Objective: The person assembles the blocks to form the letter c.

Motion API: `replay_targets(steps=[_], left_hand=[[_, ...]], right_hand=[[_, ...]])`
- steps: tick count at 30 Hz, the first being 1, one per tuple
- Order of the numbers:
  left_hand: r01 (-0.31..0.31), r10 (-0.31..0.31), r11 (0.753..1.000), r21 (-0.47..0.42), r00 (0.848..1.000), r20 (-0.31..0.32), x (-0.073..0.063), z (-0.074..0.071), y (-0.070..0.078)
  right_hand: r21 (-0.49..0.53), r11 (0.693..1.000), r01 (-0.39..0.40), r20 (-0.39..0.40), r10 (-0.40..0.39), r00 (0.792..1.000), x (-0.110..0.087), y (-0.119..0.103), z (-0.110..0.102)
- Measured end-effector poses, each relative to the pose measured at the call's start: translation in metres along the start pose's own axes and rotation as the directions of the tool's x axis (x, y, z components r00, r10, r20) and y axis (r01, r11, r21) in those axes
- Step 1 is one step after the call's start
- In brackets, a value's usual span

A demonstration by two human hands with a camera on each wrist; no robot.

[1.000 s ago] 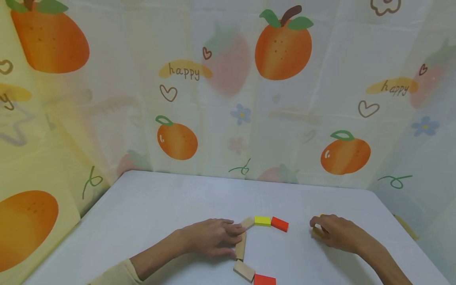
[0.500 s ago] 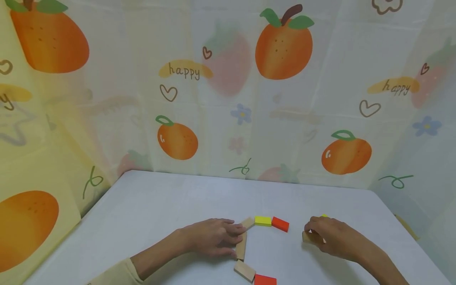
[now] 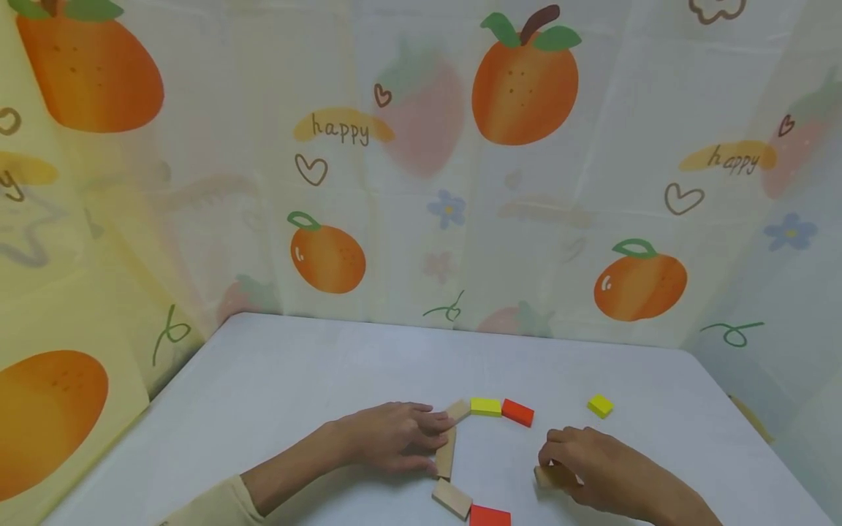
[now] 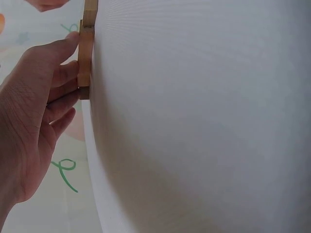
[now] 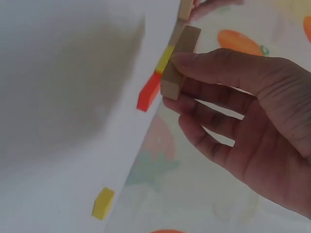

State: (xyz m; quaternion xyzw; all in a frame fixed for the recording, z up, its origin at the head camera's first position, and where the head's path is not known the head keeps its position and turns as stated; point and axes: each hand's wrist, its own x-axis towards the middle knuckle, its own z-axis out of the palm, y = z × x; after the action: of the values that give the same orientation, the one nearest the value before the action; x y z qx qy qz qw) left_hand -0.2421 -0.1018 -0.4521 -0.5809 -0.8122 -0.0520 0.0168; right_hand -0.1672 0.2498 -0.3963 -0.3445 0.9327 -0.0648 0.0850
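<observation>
My right hand point(image 3: 601, 467) pinches a plain wooden block point(image 5: 189, 40) between thumb and fingers, low over the table to the right of a curved row of blocks. Fingertips of my left hand point(image 3: 388, 440) rest against a long wooden block point(image 3: 445, 456) on the row's left side; the left wrist view shows thumb and fingers along one face of it. Above that come a wooden block point(image 3: 459, 410), a yellow block point(image 3: 485, 408) and a red block point(image 3: 517, 413). Below it lie another wooden block point(image 3: 451, 498) and a red block point(image 3: 490, 516), cut off by the frame's bottom edge.
A single yellow block point(image 3: 600, 405) lies apart at the right, beyond my right hand. The white table point(image 3: 316, 358) ends at a fruit-printed curtain point(image 3: 408, 256) behind and at both sides.
My right hand has moved the wooden block toward me and slightly left, away from the loose yellow block, which now shows fully. The left hand and the row have stayed in place.
</observation>
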Motion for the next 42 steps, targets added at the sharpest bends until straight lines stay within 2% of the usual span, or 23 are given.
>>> replay_targets(steps=[2,7,15,20,32,39,42], left_hand=[[-0.003,0.003,1.000,0.007,1.000,0.002,0.000,0.000,0.000],[0.000,0.000,1.000,-0.005,1.000,0.008,0.001,-0.001,0.000],[-0.006,0.006,1.000,-0.006,1.000,0.015,0.002,-0.003,0.000],[0.016,-0.016,1.000,-0.010,0.999,0.036,0.003,-0.003,0.001],[0.040,-0.039,0.999,-0.012,0.998,0.056,0.002,-0.006,0.003],[0.038,-0.037,0.999,-0.017,0.998,0.051,0.002,-0.003,0.001],[0.032,-0.031,1.000,-0.002,0.999,0.042,0.002,-0.002,0.001]], right_hand=[[0.016,1.000,-0.003,0.030,0.003,1.000,0.001,-0.007,0.003],[0.077,0.993,-0.085,0.154,0.072,0.985,0.006,-0.022,0.008],[0.106,0.994,-0.039,0.257,0.010,0.966,0.011,-0.029,0.016],[0.132,0.991,0.026,0.253,-0.059,0.966,0.011,-0.031,0.021],[0.171,0.985,0.019,0.241,-0.060,0.969,0.008,-0.031,0.018],[0.145,0.980,0.135,0.180,-0.160,0.970,0.008,-0.029,0.020],[0.144,0.982,0.120,0.191,-0.146,0.971,0.009,-0.030,0.021]])
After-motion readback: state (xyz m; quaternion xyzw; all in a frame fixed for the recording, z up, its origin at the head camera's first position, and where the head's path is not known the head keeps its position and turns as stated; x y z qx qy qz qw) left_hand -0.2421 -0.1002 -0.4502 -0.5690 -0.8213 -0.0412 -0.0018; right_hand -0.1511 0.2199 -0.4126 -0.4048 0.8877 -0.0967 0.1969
